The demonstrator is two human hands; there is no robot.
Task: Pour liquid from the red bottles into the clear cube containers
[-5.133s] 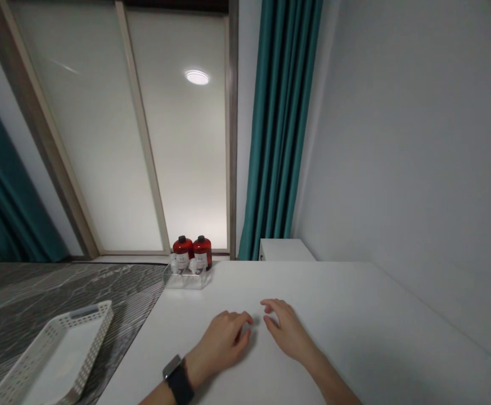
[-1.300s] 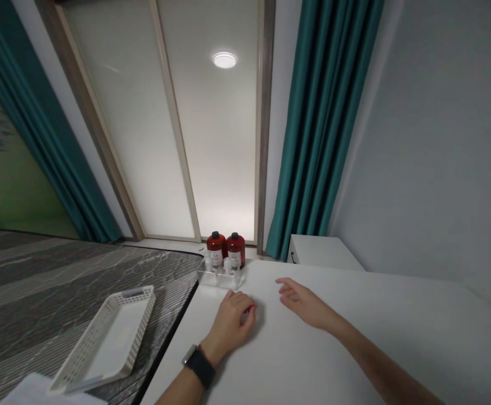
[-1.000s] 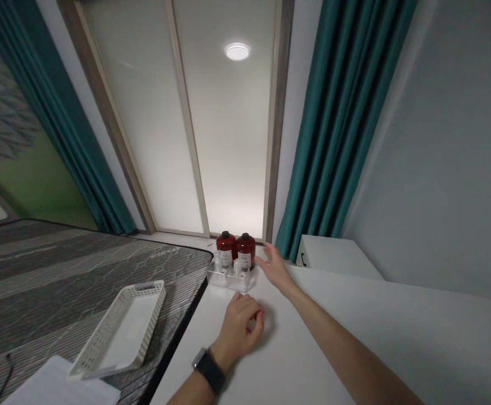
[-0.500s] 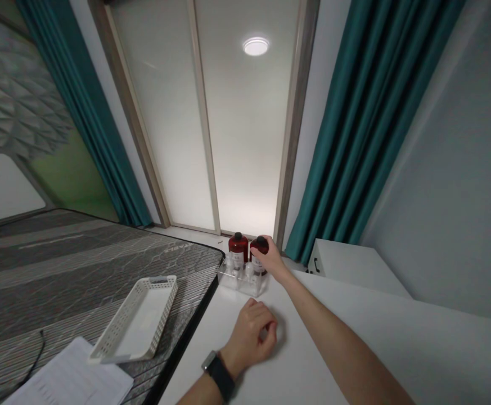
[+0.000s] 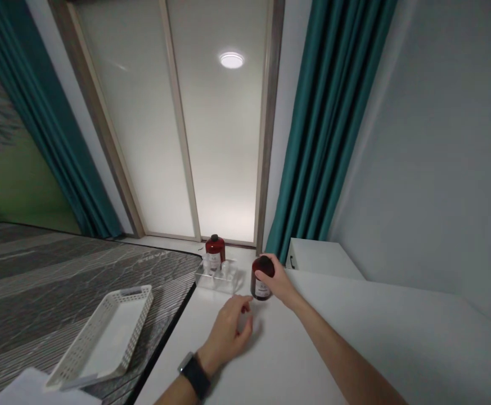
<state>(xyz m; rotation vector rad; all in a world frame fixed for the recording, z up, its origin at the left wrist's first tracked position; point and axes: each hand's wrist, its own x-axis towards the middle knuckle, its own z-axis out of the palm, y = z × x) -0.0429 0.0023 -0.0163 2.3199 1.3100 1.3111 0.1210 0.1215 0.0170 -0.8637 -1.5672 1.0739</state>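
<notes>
My right hand (image 5: 279, 283) grips a dark red-brown bottle (image 5: 262, 289) with a black cap and a white label, thumb across its front. The bottle is upright, close above or on the white tabletop; I cannot tell which. My left hand (image 5: 229, 327), with a dark watch on the wrist, holds nothing. Its fingers are loosely bent, thumb apart, the fingertips just below and left of the bottle. Beyond it, a clear plastic tray (image 5: 215, 283) holds small clear bottles (image 5: 225, 269). A second red-brown bottle (image 5: 215, 247) stands at the tray's back.
The white tabletop (image 5: 296, 349) lies under both hands. To the left is a grey patterned surface (image 5: 80, 281) with a white perforated basket (image 5: 102, 337) and papers (image 5: 34, 388). A white cabinet (image 5: 321, 259) stands behind right, below a teal curtain (image 5: 308, 140).
My right hand has brought the bottle away from the tray, nearer to me. My left hand has moved toward it and its fingers have loosened. The view has turned right.
</notes>
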